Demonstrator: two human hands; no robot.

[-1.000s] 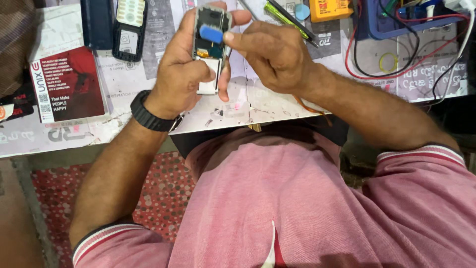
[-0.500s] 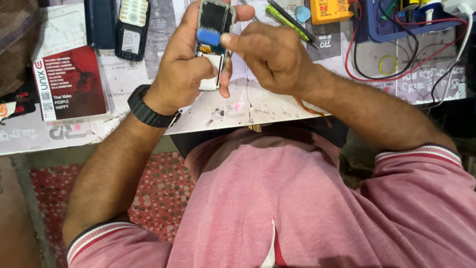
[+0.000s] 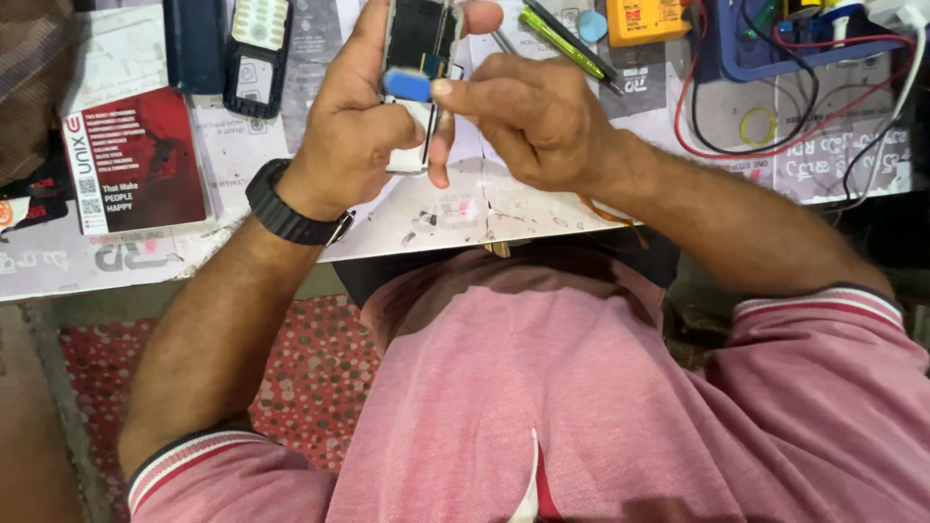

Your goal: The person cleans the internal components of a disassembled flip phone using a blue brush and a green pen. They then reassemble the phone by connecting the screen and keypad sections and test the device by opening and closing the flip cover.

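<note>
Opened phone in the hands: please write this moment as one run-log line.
left hand: holds opened phone | right hand: presses blue pick on it | place: above cluttered workbench

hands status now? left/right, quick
Left hand: closed around the opened phone, holding it above the bench.
Right hand: fingertips pinched on the small blue pick, set against the phone.

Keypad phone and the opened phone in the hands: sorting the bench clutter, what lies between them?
In the head view, only the left hand and paper-covered bench lie between the keypad phone and opened phone.
</note>
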